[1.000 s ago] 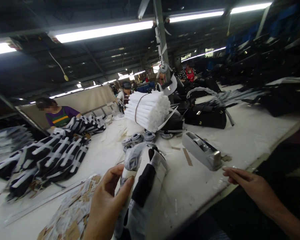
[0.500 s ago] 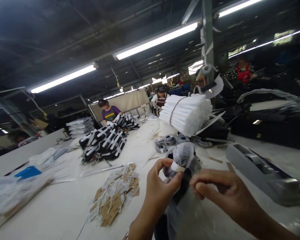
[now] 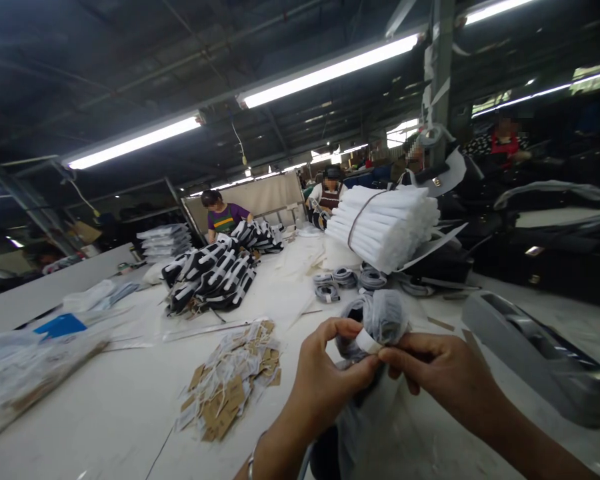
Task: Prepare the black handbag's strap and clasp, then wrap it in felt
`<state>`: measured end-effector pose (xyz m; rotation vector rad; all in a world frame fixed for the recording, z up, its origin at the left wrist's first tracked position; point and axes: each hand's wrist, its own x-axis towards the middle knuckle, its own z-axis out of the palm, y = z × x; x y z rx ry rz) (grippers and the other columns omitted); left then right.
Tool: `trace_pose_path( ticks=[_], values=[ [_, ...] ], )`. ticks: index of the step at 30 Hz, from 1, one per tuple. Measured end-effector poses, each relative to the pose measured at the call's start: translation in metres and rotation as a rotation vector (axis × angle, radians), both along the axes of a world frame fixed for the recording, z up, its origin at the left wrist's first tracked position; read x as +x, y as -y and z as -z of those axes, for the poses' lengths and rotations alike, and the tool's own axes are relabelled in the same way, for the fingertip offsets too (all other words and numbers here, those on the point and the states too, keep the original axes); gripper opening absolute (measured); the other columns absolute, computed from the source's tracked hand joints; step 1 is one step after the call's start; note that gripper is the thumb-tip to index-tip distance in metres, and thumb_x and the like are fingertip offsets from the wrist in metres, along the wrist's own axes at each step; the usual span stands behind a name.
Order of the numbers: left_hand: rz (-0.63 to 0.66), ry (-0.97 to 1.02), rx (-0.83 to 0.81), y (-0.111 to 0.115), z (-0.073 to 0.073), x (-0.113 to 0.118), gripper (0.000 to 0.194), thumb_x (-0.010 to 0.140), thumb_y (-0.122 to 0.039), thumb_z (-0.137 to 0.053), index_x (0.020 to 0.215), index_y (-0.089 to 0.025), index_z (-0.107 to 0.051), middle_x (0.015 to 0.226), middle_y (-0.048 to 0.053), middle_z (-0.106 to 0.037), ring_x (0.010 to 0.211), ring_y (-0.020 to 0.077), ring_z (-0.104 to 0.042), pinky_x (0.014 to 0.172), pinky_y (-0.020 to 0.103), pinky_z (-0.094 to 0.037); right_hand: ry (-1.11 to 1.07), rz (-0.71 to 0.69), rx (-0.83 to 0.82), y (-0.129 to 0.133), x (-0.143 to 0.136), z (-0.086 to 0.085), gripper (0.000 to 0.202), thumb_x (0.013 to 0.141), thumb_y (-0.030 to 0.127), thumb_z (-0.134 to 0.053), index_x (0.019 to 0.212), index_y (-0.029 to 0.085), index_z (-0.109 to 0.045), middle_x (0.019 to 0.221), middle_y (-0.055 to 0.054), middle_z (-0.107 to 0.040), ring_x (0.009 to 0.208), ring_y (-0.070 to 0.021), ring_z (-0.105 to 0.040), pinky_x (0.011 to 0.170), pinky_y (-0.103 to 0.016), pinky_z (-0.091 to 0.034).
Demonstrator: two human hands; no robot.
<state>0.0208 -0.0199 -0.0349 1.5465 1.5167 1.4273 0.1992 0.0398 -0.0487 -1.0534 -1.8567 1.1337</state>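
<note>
A coiled grey strap bundle, with what looks like clear plastic over it, is in front of me. A white paper band crosses its near side. My left hand is closed on the bundle, thumb and forefinger at the band. The fingertips of my right hand are pinched at the band's right end, touching the left thumb. Dark material and clear plastic hang below both hands, partly hidden by them. Just beyond lie several small grey strap coils on the white table.
Brown and white tags are heaped to the left. Farther back are black-and-white strapped pieces and a tied white stack. A grey tape dispenser stands at right. Co-workers sit beyond, one in a purple top.
My right hand has moved left and in, from apart to touching the white band beside my left thumb. The view has shifted slightly, and the bundle appears a little farther right.
</note>
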Motion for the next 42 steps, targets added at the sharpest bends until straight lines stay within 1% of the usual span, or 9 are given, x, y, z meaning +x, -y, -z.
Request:
trace_pose_path(
  ticks=[9,13,16,20,24,27,30,35,42],
  values=[
    [0.09,0.077,-0.039,-0.008,0.004,-0.002,0.031,0.068,-0.029,-0.08,0.093,-0.017,-0.067,0.094,0.007,-0.072,0.092,0.0234,-0.065,0.084,0.033,-0.048,-0.179,-0.009,-0.108,-0.014,-0.004,0.017,0.035,0.065,0.05,-0.082,0.059,0.018,-0.07,0.049,0.0,-0.06,0.046,-0.013,-0.05,0.044,-0.022,-0.036],
    [0.197,0.276,-0.098,-0.009,0.012,-0.002,0.044,0.065,-0.039,-0.085,0.098,-0.016,-0.066,0.093,0.008,-0.072,0.086,0.0216,-0.065,0.077,0.031,-0.049,-0.291,-0.077,-0.163,-0.025,-0.011,0.03,0.038,0.066,0.052,-0.08,0.06,0.017,-0.07,0.045,0.001,-0.055,0.041,-0.0112,-0.044,0.042,-0.022,-0.032],
    [0.275,0.42,-0.13,-0.007,0.011,-0.002,0.049,0.064,-0.044,-0.087,0.099,-0.016,-0.066,0.091,0.008,-0.073,0.081,0.0188,-0.065,0.074,0.028,-0.047,-0.27,0.034,-0.113,-0.029,-0.01,0.037,0.039,0.071,0.052,-0.079,0.057,0.018,-0.067,0.046,0.002,-0.056,0.041,-0.0113,-0.046,0.043,-0.023,-0.035],
    [0.224,0.399,-0.115,-0.006,0.007,-0.005,0.047,0.066,-0.043,-0.087,0.099,-0.016,-0.066,0.09,0.006,-0.072,0.081,0.0171,-0.063,0.074,0.027,-0.046,-0.258,0.186,-0.042,-0.018,0.002,0.047,0.041,0.08,0.057,-0.073,0.097,0.02,-0.077,0.054,0.001,-0.063,0.047,-0.016,-0.059,0.05,-0.025,-0.051],
    [0.125,0.262,-0.074,-0.007,0.006,-0.003,0.042,0.07,-0.04,-0.084,0.099,-0.017,-0.065,0.093,0.006,-0.07,0.088,0.0194,-0.063,0.081,0.029,-0.047,-0.399,0.124,-0.115,0.001,0.002,0.054,0.077,0.079,0.052,-0.078,0.146,0.025,-0.052,0.099,-0.007,-0.078,0.093,-0.0271,-0.074,0.084,-0.032,-0.062],
    [0.039,0.098,-0.047,-0.004,0.004,0.004,0.033,0.07,-0.032,-0.081,0.094,-0.018,-0.065,0.092,0.005,-0.069,0.091,0.0214,-0.063,0.083,0.031,-0.047,-0.581,0.04,-0.185,0.011,-0.012,0.047,0.089,0.079,0.047,-0.081,0.154,0.026,-0.038,0.122,-0.012,-0.071,0.115,-0.0305,-0.067,0.096,-0.038,-0.058],
    [-0.031,-0.012,-0.024,0.001,0.003,0.012,0.027,0.071,-0.027,-0.077,0.092,-0.02,-0.063,0.089,0.002,-0.068,0.087,0.0197,-0.062,0.08,0.03,-0.048,-0.729,0.0,-0.249,0.017,-0.026,0.031,0.073,0.08,0.045,-0.081,0.143,0.026,-0.049,0.123,-0.013,-0.071,0.116,-0.0311,-0.066,0.096,-0.039,-0.058],
    [-0.053,-0.044,-0.095,0.005,0.01,0.022,0.051,0.07,-0.027,-0.076,0.117,-0.025,-0.054,0.092,0.001,-0.072,0.083,0.0211,-0.068,0.072,0.03,-0.052,-0.777,0.124,-0.307,0.027,-0.038,0.013,0.06,0.078,0.049,-0.08,0.128,0.024,-0.058,0.125,-0.011,-0.069,0.116,-0.0315,-0.065,0.097,-0.039,-0.056],
    [-0.163,-0.15,0.038,0.006,0.024,0.027,0.057,0.063,-0.02,-0.077,0.117,-0.028,-0.059,0.112,0.005,-0.07,0.104,0.0283,-0.066,0.095,0.041,-0.052,-0.73,0.196,-0.281,0.027,-0.045,0.013,0.079,0.074,0.054,-0.083,0.14,0.026,-0.052,0.132,-0.01,-0.065,0.123,-0.0334,-0.061,0.106,-0.046,-0.051]
  ],
)
